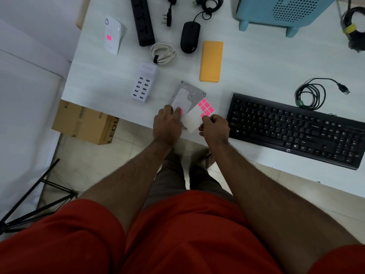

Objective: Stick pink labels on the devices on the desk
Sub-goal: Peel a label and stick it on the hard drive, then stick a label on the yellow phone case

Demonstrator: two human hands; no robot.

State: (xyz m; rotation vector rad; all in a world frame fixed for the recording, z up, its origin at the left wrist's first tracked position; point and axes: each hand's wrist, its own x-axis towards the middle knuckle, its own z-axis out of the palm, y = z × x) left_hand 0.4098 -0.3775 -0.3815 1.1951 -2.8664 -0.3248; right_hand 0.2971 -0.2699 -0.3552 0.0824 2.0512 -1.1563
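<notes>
A silver hard drive [186, 95] lies near the desk's front edge. My left hand [166, 125] rests on its near corner, fingertips at a pink label [181, 111] on the drive. My right hand [215, 128] pinches a white sticker sheet [194, 117] that carries several pink labels [206, 107] and hovers over the drive's right side. A white plug-in device [113, 35] at the far left bears a pink label [109, 37]. The white USB charging hub [143, 84], orange power bank [211, 61], black mouse [190, 37], black power strip [142, 20] and black keyboard [296, 129] show no label.
A coiled white cable [163, 53] lies by the mouse. A blue perforated box [284, 12] stands at the back right, with coiled black cables [312, 93] beyond the keyboard. A cardboard box [85, 123] and a black tripod [33, 196] stand on the floor at the left.
</notes>
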